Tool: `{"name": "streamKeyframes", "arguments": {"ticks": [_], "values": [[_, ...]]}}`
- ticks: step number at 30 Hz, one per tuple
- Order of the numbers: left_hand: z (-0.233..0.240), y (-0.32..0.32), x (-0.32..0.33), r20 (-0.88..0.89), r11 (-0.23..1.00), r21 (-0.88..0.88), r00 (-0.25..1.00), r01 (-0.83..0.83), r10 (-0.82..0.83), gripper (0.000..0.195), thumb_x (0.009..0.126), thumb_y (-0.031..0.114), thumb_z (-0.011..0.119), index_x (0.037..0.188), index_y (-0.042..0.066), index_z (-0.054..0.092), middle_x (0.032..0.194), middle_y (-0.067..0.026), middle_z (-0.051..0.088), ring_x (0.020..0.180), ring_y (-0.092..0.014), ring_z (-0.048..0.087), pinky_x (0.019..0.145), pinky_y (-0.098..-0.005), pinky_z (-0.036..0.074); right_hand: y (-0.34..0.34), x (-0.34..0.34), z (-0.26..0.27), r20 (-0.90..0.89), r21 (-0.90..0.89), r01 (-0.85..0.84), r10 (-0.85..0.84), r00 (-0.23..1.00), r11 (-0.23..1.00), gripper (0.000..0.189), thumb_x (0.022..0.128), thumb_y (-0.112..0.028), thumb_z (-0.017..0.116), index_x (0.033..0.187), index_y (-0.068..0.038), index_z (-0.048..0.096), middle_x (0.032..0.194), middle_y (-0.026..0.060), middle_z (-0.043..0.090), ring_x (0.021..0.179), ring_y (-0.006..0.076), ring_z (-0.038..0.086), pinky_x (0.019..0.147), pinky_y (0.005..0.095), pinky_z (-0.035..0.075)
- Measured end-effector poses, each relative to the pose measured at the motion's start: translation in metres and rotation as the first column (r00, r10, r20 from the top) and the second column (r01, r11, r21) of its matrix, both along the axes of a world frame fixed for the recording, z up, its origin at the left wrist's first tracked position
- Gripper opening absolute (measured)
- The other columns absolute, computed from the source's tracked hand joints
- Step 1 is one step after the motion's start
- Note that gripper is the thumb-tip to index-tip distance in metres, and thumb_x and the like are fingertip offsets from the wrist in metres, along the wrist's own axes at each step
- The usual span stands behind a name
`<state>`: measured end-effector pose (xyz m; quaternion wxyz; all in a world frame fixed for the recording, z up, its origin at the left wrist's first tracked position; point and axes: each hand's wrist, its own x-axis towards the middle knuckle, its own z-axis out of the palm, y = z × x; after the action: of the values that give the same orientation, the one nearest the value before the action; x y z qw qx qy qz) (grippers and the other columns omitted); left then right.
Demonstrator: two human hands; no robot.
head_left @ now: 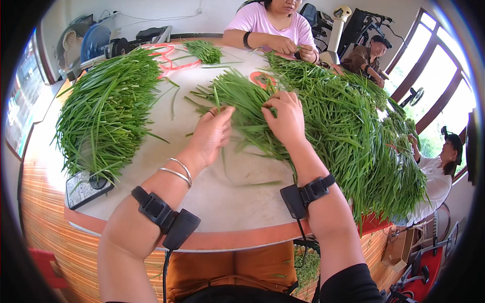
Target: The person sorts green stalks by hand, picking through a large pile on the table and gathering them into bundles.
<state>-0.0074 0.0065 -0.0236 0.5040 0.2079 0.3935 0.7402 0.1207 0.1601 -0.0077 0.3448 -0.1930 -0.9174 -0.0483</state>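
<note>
My left hand (pixel 217 130) is closed over the middle of the table, with a green leafy stalk (pixel 216 99) held at the thumb and standing up from it. My right hand (pixel 283 115) touches the right side of a loose bunch of long green leaves (pixel 242 91), thumb and fingertips curled towards each other; whether a leaf is between them is unclear. Right of it spreads a large tangled heap of the same greens (pixel 352 125). A neatly laid pile of greens (pixel 110 106) lies on the left, cut ends towards the middle.
The pale table (pixel 242 212) has a reddish edge. A phone (pixel 87 189) lies at its left corner. Pink-red ribbon (pixel 170 62) and a small bundle of greens (pixel 204 52) are at the far side. A person (pixel 273 26) works opposite; two other people are at the right.
</note>
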Motion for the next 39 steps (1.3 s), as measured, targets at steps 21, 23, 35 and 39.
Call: {"name": "streamKeyframes", "arguments": {"ticks": [21,23,35,39], "values": [[0.0,0.0,-0.002,0.032,0.995,0.045,0.995,-0.094,0.093,0.022,0.095,0.032,0.045,0.087,0.012,0.047,0.059,0.0068,0.033,0.048,-0.005,0.029,0.042,-0.0198,0.024,-0.01,0.001,0.001,0.151,-0.253,0.104,-0.067,0.986,0.962,0.018,0.076,-0.026,0.063,0.081,-0.01,0.066,0.08,0.0091,0.063,0.071,0.0288,0.061,0.062,0.0389,0.048],[0.003,0.0,-0.001,-0.04,0.991,-0.071,0.993,-0.118,0.115,0.02,0.093,0.031,0.05,0.091,0.011,0.049,0.057,0.0087,0.031,0.046,-0.003,0.026,0.042,-0.0192,0.021,-0.014,0.001,0.006,0.08,-0.252,0.079,-0.06,0.995,0.964,0.013,0.074,-0.023,0.063,0.078,-0.01,0.065,0.08,0.0081,0.063,0.072,0.0281,0.061,0.063,0.0381,0.048],[0.008,-0.005,0.002,0.038,0.984,-0.088,0.986,-0.156,0.16,0.041,0.094,0.047,0.039,0.1,0.008,0.049,0.06,0.0058,0.031,0.045,-0.004,0.025,0.039,-0.0193,0.019,-0.017,0.003,0.009,-0.048,-0.289,0.056,-0.073,0.996,0.956,0.011,0.076,-0.018,0.063,0.079,-0.008,0.063,0.079,0.0073,0.06,0.073,0.0273,0.059,0.066,0.0386,0.047],[-0.001,-0.002,0.0,-0.028,0.986,-0.064,0.988,-0.153,0.151,0.038,0.097,0.043,0.033,0.098,0.008,0.049,0.06,0.0052,0.031,0.047,-0.005,0.026,0.041,-0.0197,0.022,-0.016,0.005,0.009,-0.049,-0.22,0.036,-0.048,0.998,0.975,0.012,0.075,-0.019,0.065,0.079,-0.008,0.062,0.082,0.0077,0.059,0.081,0.0264,0.058,0.069,0.0377,0.046]]}}
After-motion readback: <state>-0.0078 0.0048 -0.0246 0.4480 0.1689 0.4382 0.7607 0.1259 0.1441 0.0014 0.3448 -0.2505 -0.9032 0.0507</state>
